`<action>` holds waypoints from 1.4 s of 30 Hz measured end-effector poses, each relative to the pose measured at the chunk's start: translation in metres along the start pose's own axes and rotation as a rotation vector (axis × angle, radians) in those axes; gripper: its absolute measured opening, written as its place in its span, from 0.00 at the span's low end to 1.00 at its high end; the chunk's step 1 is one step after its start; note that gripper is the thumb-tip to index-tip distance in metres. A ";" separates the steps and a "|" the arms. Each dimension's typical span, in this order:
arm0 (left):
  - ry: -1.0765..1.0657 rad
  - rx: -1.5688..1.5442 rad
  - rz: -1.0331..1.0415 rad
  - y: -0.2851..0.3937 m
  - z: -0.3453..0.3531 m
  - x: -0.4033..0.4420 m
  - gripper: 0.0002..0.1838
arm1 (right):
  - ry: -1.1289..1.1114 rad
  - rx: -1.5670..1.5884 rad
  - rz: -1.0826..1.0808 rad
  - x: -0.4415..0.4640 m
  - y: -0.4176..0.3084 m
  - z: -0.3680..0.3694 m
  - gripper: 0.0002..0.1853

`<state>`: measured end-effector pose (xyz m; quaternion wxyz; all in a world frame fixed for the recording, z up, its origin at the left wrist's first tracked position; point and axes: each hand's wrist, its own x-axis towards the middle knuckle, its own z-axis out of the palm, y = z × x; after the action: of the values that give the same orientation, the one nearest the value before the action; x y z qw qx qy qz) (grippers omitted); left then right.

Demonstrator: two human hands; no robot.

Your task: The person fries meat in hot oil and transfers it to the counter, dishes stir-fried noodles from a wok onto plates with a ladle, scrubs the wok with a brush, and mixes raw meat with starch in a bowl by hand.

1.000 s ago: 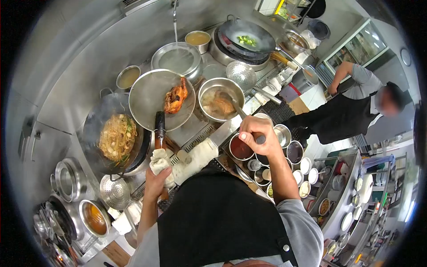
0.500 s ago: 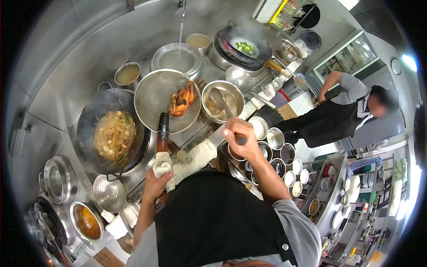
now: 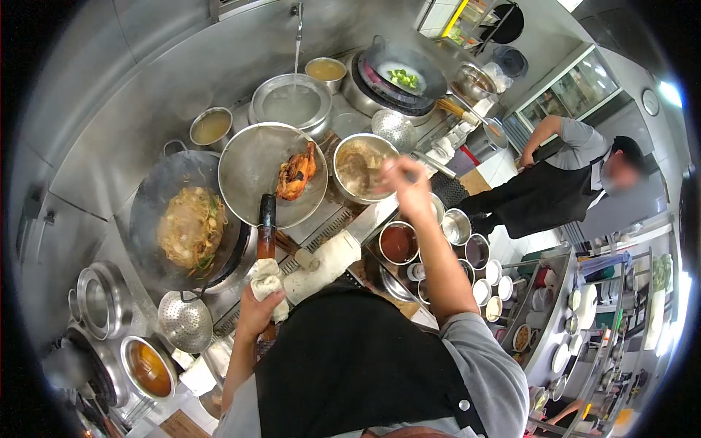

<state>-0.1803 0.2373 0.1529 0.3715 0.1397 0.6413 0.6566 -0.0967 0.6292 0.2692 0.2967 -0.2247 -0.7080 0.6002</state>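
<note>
My left hand (image 3: pixel 261 305) is closed around the cloth-wrapped wooden handle of a wide metal pan (image 3: pixel 252 164). A browned piece of poultry (image 3: pixel 296 172) lies at that pan's right side. At the near edge of a steel pot of cloudy liquid (image 3: pixel 358 164), my right hand (image 3: pixel 407 182) is blurred by motion; its fingers look curled round a ladle handle, and the ladle's bowl cannot be made out. To the left, a black wok (image 3: pixel 146 237) holds steaming noodles (image 3: pixel 191 228).
Sauce pots (image 3: pixel 398 243) stand beside my right forearm. A perforated skimmer (image 3: pixel 185 321) lies near the noodle wok. Another wok (image 3: pixel 432 71) with green vegetables sits at the back. Water runs into a basin (image 3: pixel 259 102). A person in a black apron (image 3: pixel 544 197) stands at right.
The ladle, earlier seen in the steel pot, is now blurred with my right hand, which has moved upward in view, nearer the pot. My left hand keeps its hold.
</note>
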 end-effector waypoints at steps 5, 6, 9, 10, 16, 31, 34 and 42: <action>0.047 0.036 0.004 0.016 0.019 -0.013 0.19 | -0.055 -0.015 -0.003 0.016 0.005 -0.045 0.23; 0.066 0.020 0.017 0.014 0.022 -0.014 0.19 | -0.188 -0.106 -0.021 0.012 0.005 -0.042 0.25; 0.073 0.003 0.016 0.009 0.033 -0.018 0.20 | -0.465 -0.346 -0.442 -0.006 -0.003 -0.022 0.20; 0.083 0.008 0.015 0.010 0.039 -0.021 0.20 | -0.531 -0.530 -0.513 -0.012 0.002 -0.016 0.20; 0.160 -0.004 0.021 0.005 0.072 -0.040 0.21 | -0.924 -0.619 -0.710 -0.051 0.044 -0.008 0.20; 0.314 0.041 0.044 -0.018 0.135 -0.095 0.20 | -0.553 0.121 0.078 0.139 -0.007 -0.108 0.23; 0.293 0.041 0.017 -0.016 0.140 -0.095 0.19 | -0.708 -0.319 0.079 0.074 0.001 -0.073 0.19; 0.358 -0.010 0.084 -0.012 0.160 -0.106 0.15 | -0.844 -0.437 -0.126 0.054 0.017 -0.026 0.32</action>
<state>0.0017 0.2836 0.1953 0.2244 0.0457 0.6875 0.6891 -0.1185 0.6877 0.2639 -0.0352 0.0249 -0.8885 0.4568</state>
